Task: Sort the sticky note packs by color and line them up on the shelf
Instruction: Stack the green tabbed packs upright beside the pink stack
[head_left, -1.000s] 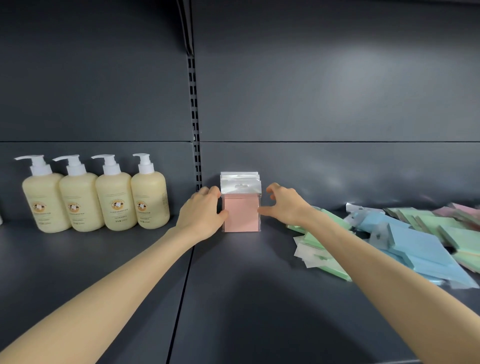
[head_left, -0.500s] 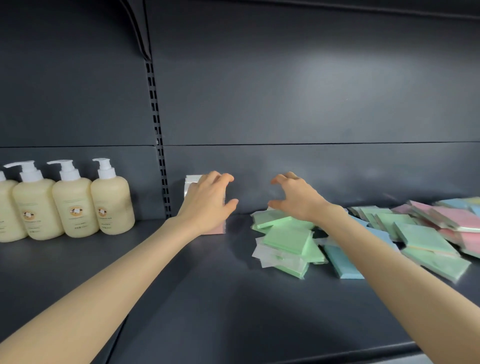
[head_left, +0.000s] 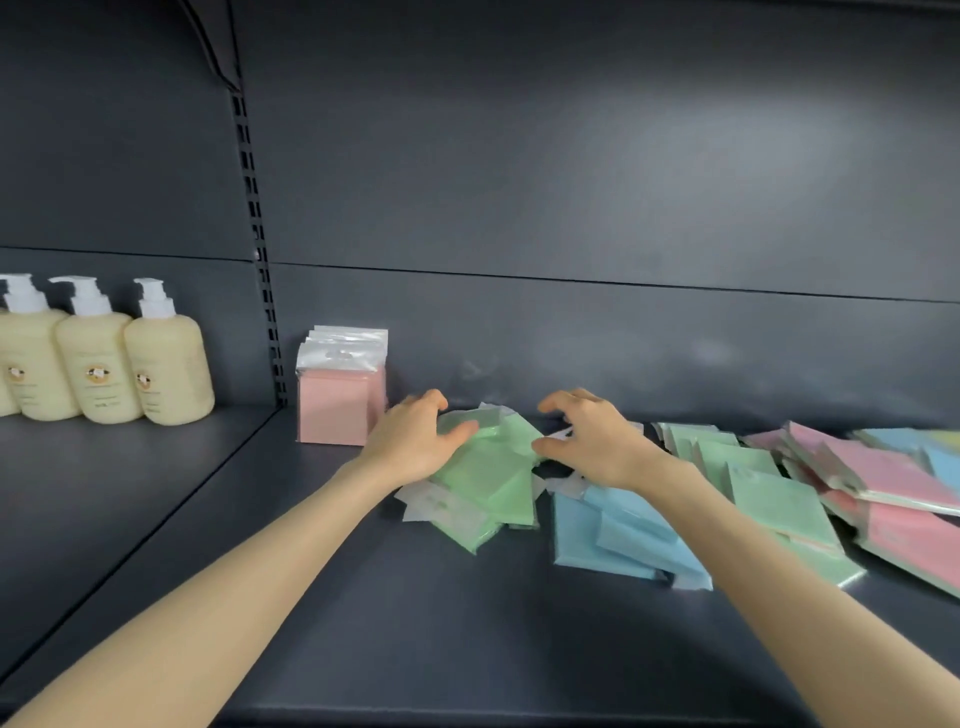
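Head view: one color looks done, a row of pink packs standing upright at the back of the shelf. Green packs, blue packs and loose pink packs lie unsorted in flat, overlapping heaps to the right, glossy in clear wrappers. The left hand rests half-open on the green heap. The right hand hovers at its other side, fingers loosely curved, holding nothing.

Dim, cool light falls from above, leaving a soft pale glare on the back panel above the right hand. Both hands look slightly motion-blurred, and wide-angle bending curves the frame edges.
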